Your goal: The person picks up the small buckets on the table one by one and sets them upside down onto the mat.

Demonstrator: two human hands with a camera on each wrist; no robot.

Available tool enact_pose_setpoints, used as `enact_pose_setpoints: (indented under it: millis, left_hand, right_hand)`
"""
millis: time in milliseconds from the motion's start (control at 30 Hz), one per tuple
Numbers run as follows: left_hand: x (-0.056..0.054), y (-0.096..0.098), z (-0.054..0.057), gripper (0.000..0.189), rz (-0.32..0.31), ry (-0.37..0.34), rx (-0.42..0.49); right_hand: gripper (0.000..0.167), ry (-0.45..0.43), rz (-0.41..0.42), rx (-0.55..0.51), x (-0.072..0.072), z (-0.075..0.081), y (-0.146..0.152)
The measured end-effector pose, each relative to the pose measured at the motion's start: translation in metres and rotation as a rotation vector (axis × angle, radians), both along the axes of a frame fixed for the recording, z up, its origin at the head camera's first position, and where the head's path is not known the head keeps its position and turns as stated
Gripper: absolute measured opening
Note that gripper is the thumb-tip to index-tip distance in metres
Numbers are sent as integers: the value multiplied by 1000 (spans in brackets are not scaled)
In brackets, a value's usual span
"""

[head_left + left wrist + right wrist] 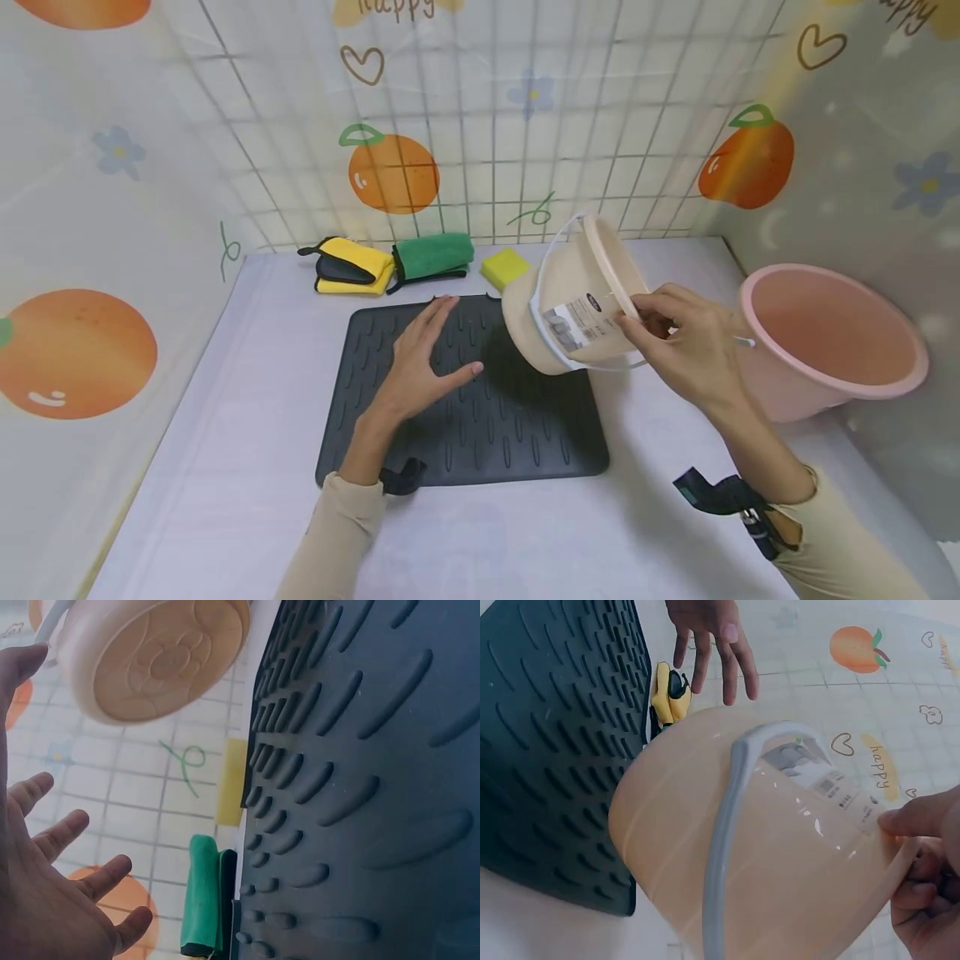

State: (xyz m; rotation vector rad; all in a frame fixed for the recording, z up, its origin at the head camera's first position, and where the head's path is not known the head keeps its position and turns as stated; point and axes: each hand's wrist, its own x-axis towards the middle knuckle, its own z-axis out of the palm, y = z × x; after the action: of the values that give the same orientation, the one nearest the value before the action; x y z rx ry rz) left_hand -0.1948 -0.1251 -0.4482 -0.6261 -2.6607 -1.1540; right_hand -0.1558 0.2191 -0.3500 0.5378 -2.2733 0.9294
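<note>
A cream bucket [555, 300] with a pale handle and a printed label hangs tilted above the right part of a dark ribbed mat [465, 433]. My right hand [686, 337] pinches its rim between thumb and curled fingers, seen also in the right wrist view, where the bucket [780, 855] fills the middle. My left hand [420, 362] hovers over the mat with fingers spread, apart from the bucket and holding nothing. In the left wrist view the bucket's round base [172, 664] shows a flower-like relief.
A pink basin [832, 333] stands at the right. Along the back lie a folded yellow and black cloth [352, 265], a green cloth [433, 256] and a yellow sponge [505, 268]. Behind them rises a wire grid [577, 158] under a printed curtain.
</note>
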Motion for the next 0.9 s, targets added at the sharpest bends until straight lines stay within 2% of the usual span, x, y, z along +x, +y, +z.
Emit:
enact_pose_setpoints:
  millis: [167, 300, 433, 700, 767, 900]
  left_hand:
    - [-1, 4, 2, 94, -6, -1, 16]
    - [-1, 8, 3, 99, -19, -29, 58]
    - [-3, 12, 4, 105, -41, -42, 132]
    - [-8, 17, 7, 121, -124, 1, 244]
    - [-7, 18, 9, 123, -147, 6, 291]
    - [3, 18, 24, 119, -195, -40, 419]
  right_hand:
    - [17, 4, -2, -74, -1, -6, -8]
    - [17, -18, 12, -145, -2, -10, -19]
    - [19, -69, 34, -227, -5, -16, -27]
    - [17, -193, 62, -343, -10, -27, -38]
    - [17, -213, 75, -361, -11, -29, -39]
    - [18, -243, 102, -397, -13, -34, -40]
